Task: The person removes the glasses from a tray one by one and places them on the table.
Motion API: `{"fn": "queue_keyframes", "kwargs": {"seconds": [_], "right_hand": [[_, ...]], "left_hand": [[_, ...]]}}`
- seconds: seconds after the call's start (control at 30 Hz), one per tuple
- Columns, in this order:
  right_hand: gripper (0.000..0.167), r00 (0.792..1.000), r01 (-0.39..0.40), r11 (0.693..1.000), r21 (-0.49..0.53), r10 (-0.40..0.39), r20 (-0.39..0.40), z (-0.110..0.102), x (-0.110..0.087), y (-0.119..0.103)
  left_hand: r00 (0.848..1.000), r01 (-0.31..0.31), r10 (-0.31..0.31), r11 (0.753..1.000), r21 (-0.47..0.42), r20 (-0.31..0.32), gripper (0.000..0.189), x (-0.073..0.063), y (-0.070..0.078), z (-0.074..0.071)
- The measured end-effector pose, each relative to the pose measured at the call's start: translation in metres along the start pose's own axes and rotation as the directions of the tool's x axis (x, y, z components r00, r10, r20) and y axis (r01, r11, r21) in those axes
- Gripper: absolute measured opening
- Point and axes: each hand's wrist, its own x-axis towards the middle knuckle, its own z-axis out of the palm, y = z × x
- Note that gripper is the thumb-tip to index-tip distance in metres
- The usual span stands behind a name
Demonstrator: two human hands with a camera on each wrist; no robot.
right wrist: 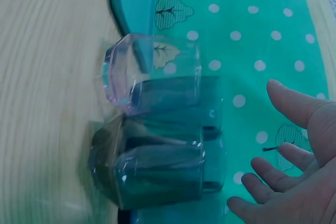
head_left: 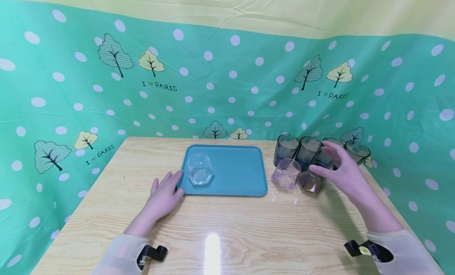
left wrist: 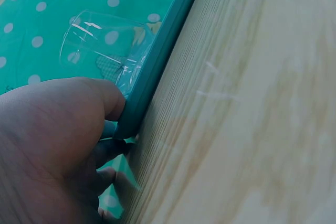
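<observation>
My left hand (head_left: 164, 197) rests at the left edge of a blue tray (head_left: 238, 170). Its thumb (left wrist: 107, 98) touches the tray rim near the front corner, with the other fingers spread beside it. A clear glass (head_left: 200, 170) with a faceted base stands upright on the tray's left part. Over on the right, my right hand (head_left: 343, 172) hovers with thumb and fingers apart, holding nothing. Its thumb is close above a brownish smoky glass (head_left: 311, 183). In the right wrist view the hand (right wrist: 304, 171) is apart from the glasses. A pink-tinted glass (head_left: 286, 176) stands beside the smoky one.
Behind those two glasses stand several taller dark grey glasses, among them one at the left (head_left: 286, 148) and one at the far right (head_left: 357, 152). A polka-dot curtain (head_left: 227, 77) hangs behind the wooden table (head_left: 249, 231) and along its sides.
</observation>
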Motion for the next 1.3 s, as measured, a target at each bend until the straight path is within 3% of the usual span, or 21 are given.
{"fn": "queue_keyframes", "kwargs": {"seconds": [0.73,1.3], "right_hand": [[0.097,0.995,0.091,0.994,0.058,-0.093,0.038,0.037,0.007,-0.050],[0.092,0.983,0.121,0.968,0.218,-0.148,0.109,0.080,0.020,-0.077]], "left_hand": [[1.000,0.002,-0.002,1.000,-0.003,0.004,0.065,-0.001,0.001,-0.002],[1.000,0.009,-0.009,1.000,-0.002,0.007,0.065,0.000,0.000,0.000]]}}
